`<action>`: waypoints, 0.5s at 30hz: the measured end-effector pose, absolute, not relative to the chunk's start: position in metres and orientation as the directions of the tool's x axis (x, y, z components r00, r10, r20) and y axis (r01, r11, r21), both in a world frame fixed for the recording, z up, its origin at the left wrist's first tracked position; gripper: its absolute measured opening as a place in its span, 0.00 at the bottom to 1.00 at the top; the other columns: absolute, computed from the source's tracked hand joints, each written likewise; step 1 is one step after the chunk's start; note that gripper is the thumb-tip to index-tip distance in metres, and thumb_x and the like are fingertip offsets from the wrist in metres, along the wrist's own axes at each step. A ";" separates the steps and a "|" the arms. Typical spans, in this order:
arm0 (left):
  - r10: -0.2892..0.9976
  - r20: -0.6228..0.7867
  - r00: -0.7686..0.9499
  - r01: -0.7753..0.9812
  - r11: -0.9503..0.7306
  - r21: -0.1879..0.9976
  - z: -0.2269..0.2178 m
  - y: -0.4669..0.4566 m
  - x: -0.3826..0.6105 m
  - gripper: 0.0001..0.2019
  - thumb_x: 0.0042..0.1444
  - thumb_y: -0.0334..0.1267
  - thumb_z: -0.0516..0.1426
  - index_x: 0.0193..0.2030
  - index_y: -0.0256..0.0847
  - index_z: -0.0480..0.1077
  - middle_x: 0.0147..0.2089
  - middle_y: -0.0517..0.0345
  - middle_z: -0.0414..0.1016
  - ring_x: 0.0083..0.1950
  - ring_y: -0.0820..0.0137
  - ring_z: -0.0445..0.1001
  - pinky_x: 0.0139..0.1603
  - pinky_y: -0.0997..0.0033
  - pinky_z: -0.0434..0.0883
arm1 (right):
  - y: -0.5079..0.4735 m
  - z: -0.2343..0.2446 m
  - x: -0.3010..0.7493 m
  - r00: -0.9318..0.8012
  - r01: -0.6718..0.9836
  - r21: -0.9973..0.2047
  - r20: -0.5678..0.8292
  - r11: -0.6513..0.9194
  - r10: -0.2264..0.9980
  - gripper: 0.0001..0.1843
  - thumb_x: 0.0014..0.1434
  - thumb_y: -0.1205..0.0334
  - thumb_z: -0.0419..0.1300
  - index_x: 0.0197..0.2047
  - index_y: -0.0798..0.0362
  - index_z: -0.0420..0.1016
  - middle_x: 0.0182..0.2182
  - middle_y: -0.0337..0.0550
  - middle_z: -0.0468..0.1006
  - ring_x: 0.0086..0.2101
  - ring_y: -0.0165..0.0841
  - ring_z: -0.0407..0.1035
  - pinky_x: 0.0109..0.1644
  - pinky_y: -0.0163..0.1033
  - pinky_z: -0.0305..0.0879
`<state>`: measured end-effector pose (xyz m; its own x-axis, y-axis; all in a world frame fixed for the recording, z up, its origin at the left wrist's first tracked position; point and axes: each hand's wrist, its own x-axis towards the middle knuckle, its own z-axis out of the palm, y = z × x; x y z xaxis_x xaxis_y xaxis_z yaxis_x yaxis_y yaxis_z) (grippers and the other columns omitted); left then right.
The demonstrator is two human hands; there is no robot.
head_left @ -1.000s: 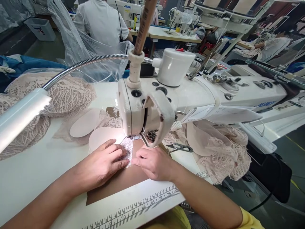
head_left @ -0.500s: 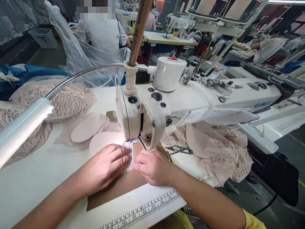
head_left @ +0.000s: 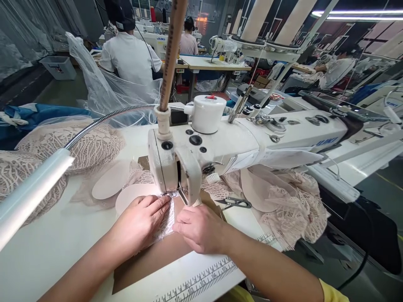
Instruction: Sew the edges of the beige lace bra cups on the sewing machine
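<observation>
My left hand [head_left: 140, 222] lies flat, fingers stretched, on a small pale lace piece [head_left: 166, 220] just in front of the needle of a white sewing machine [head_left: 201, 155]. My right hand [head_left: 198, 228] rests beside it with fingers curled, pressing the lace's right edge onto a brown board [head_left: 147, 262]. Both hands touch the lace right under the machine head. A beige foam cup [head_left: 126, 197] lies left of my left hand.
A gooseneck lamp [head_left: 31, 191] reaches in from the left. Heaps of lace lie at left [head_left: 78, 144] and right [head_left: 292, 205]. Thread snips [head_left: 234, 203] lie right of the needle. A printed ruler [head_left: 201, 279] runs along the table's front edge. Other people sit at machines behind.
The view has tilted up and back a little. My left hand has slid forward toward the needle and now covers more of the lace; my right hand stays beside it.
</observation>
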<state>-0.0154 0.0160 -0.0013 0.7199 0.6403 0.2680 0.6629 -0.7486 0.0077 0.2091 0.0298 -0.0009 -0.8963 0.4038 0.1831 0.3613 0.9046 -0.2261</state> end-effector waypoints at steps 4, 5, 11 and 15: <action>0.654 0.254 0.712 0.660 -0.748 0.076 -0.002 0.016 -0.015 0.14 0.60 0.28 0.50 0.50 0.39 0.70 0.43 0.49 0.76 0.39 0.60 0.70 0.37 0.59 0.66 | 0.030 -0.001 0.209 -0.895 0.366 -0.221 0.183 0.904 0.407 0.06 0.51 0.71 0.56 0.33 0.54 0.71 0.28 0.39 0.68 0.30 0.32 0.55 0.32 0.39 0.48; 0.656 0.249 0.712 0.659 -0.747 0.086 -0.002 0.016 -0.015 0.14 0.60 0.28 0.50 0.51 0.38 0.69 0.45 0.48 0.76 0.40 0.60 0.70 0.37 0.58 0.66 | 0.030 0.000 0.209 -0.892 0.372 -0.218 0.184 0.902 0.412 0.05 0.51 0.70 0.56 0.32 0.54 0.71 0.28 0.39 0.68 0.30 0.32 0.55 0.33 0.39 0.48; 0.669 0.232 0.706 0.674 -0.735 0.067 -0.001 0.017 -0.016 0.13 0.60 0.28 0.50 0.50 0.36 0.70 0.44 0.47 0.76 0.40 0.62 0.69 0.38 0.61 0.65 | 0.030 -0.002 0.208 -0.874 0.409 -0.195 0.196 0.891 0.444 0.04 0.54 0.69 0.56 0.33 0.54 0.70 0.28 0.40 0.68 0.28 0.31 0.54 0.33 0.39 0.49; 0.665 0.229 0.711 0.673 -0.738 0.050 0.003 0.016 -0.017 0.13 0.63 0.30 0.49 0.50 0.35 0.71 0.40 0.48 0.77 0.36 0.64 0.68 0.36 0.63 0.62 | 0.029 -0.005 0.208 -0.869 0.401 -0.199 0.224 0.894 0.440 0.05 0.54 0.70 0.54 0.34 0.54 0.70 0.28 0.39 0.67 0.28 0.31 0.54 0.33 0.38 0.48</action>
